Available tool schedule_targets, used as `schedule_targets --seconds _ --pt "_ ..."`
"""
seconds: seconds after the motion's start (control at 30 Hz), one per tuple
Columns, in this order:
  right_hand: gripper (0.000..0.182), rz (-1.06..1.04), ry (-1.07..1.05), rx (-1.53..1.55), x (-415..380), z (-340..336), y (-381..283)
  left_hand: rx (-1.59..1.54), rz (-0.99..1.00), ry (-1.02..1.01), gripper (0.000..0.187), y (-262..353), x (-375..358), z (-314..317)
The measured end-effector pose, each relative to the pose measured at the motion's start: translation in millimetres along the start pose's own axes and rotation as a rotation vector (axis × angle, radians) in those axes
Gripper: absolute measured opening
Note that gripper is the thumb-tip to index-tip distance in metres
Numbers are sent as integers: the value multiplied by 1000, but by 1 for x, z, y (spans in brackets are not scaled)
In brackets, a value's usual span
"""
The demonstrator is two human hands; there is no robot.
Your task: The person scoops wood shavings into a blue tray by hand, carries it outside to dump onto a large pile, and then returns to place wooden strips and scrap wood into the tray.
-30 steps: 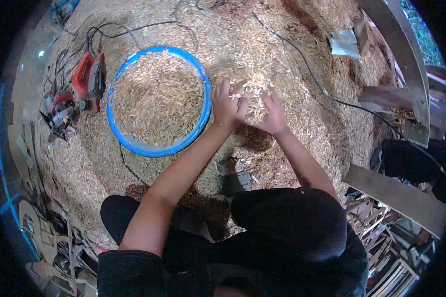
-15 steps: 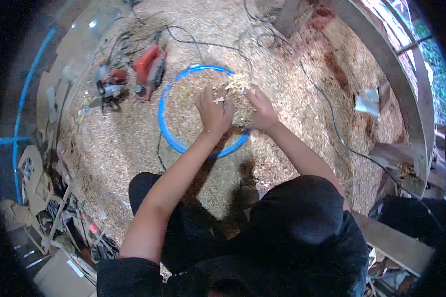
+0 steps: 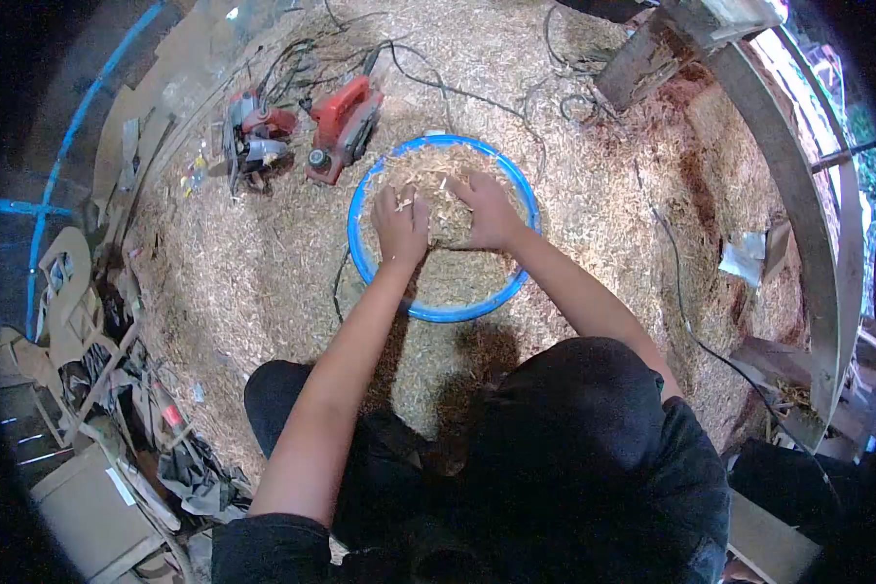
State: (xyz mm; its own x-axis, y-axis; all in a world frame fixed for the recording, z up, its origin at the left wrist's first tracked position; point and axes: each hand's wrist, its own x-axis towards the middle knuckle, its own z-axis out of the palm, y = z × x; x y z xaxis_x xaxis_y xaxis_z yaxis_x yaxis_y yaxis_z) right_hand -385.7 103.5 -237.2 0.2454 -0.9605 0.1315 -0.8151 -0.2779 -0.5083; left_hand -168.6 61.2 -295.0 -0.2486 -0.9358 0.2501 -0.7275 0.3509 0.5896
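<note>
A round basin with a blue rim (image 3: 448, 313) sits on the floor in front of my knees, filled with pale wood shavings (image 3: 445, 212). My left hand (image 3: 400, 229) is inside the rim on the left, fingers curved against the shavings, with a few curls stuck on its back. Opposite it, my right hand (image 3: 491, 212) cups the same heap from the right, its thumb turned inward. Between the two palms a loose mound is held. Some fingertips are buried or hidden in the shavings.
A red electric planer (image 3: 343, 128) and a circular saw (image 3: 255, 141) lie beyond the basin to the left. A black cable (image 3: 667, 234) runs down the right side. Shavings cover the floor (image 3: 234, 282). Wooden scraps (image 3: 68, 292) pile up at left; a curved beam (image 3: 798, 165) borders the right.
Both hands have come from the basin's far right edge to its middle, bringing the clump of shavings down into the basin. The view has shifted, so the basin and tools appear farther right.
</note>
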Motion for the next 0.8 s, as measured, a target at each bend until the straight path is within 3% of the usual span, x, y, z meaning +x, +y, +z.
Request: schedule_targets --seconds 0.1,0.2,0.3,0.37,0.4,0.53,0.73,0.8 --pt "125 34 -9 1 -14 -12 -4 70 -84 -105 54 -14 -13 16" --pt "125 44 -32 -10 -27 -24 -6 110 -175 -220 59 16 -20 -19" --pt "114 13 76 12 -33 -25 -8 62 -149 -203 62 24 -15 -31" --pt "97 76 130 19 -28 -13 -9 -25 -82 -175 62 20 -15 -32" --pt "80 90 153 80 -26 -10 -14 -116 -25 -139 62 15 -17 -30" --pt "76 128 252 8 -16 25 -16 -225 14 -142 64 -10 -31 -17" --pt "73 61 188 64 -62 21 -14 -181 -45 -369 67 -23 -55 -11" --pt "74 108 217 72 -59 24 -17 -224 -26 -288 71 -20 -49 -15"
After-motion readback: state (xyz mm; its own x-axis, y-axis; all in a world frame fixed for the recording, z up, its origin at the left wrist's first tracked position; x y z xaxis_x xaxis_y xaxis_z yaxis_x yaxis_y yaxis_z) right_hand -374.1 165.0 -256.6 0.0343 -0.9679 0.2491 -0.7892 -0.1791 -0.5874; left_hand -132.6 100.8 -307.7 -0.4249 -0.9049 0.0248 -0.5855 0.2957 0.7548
